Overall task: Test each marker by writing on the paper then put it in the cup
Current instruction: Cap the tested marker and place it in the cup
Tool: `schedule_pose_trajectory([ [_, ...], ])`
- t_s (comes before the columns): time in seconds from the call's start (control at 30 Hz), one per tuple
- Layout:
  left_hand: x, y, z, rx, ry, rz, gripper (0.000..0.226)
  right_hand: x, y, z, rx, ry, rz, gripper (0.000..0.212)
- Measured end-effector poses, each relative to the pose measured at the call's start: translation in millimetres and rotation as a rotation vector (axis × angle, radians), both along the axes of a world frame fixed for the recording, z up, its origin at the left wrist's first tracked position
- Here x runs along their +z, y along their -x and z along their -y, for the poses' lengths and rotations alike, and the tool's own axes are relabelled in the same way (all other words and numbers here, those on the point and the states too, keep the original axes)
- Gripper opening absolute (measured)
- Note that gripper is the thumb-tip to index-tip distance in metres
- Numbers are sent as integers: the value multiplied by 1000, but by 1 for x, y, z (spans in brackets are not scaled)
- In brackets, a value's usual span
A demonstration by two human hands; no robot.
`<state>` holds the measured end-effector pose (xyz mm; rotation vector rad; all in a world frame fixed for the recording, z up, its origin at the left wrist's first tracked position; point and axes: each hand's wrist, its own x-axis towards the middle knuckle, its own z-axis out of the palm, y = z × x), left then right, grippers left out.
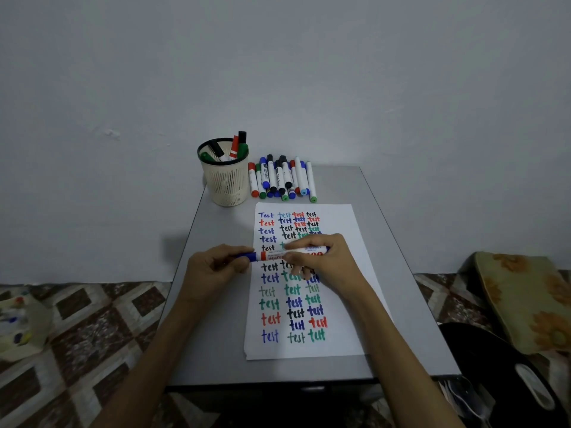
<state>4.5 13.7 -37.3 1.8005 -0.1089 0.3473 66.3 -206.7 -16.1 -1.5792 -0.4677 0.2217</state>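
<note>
A blue-capped white marker [272,254] lies level above the paper [340,273], held by both hands. My left hand [213,270] grips its blue cap end. My right hand [321,257] grips the white barrel. The sheet is covered with rows of the word "test" in blue, red, black and green. A cream mesh cup [227,180] with a black rim stands at the table's far left and holds several markers. A pile of several capped markers [282,179] lies to the right of the cup, just beyond the paper's top edge.
The small grey table [213,350] stands against a plain wall. Patterned floor tiles lie on both sides. A floral cushion [525,301] and a black object [509,375] sit to the right. A cloth with coloured bits [18,325] lies at the left.
</note>
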Motion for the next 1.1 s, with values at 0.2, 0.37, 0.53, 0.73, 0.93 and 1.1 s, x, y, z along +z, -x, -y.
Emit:
schedule_pose_trajectory([
  [0.2, 1, 0, -1, -1, -99, 62, 27, -5, 0, -2, 14, -46, -9, 11],
  [0.37, 4, 3, 2, 4, -156, 138, 27, -5, 0, -3, 19, -66, -18, 7],
  [0.53, 6, 2, 3, 39, -175, 155, 24, -3, 0, -4, 2, -31, 19, 9],
  [0.73, 8, 2, 5, 111, -131, 176, 26, -7, -10, -9, -186, 303, 432, 22],
  [0.93, 5, -3, 6, 217, -36, 97, 49, 14, -32, -26, -199, 685, 917, 21],
  [1.1, -7, -11, 10, 173, -422, 26, 48, 69, -77, -50, -357, 468, 684, 20],
])
